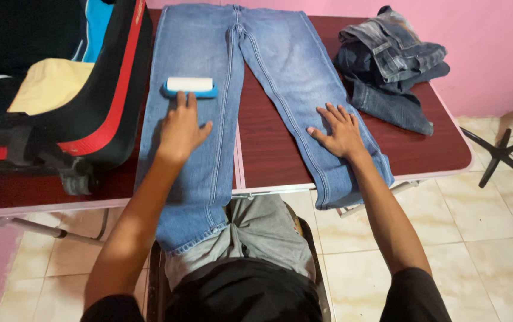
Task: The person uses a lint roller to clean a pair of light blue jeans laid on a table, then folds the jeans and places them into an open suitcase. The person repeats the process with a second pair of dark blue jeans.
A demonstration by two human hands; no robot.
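jeans [208,89]: waistband cut off by top edge | lint roller [189,86]: handle hidden under left hand [180,131]

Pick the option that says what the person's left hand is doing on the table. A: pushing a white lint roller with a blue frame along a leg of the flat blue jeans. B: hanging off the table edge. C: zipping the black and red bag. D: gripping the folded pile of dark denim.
A: the left hand has its fingers on the white lint roller with a blue frame, which lies on one leg of the spread light blue denim jeans, while the right hand presses flat on the other leg.
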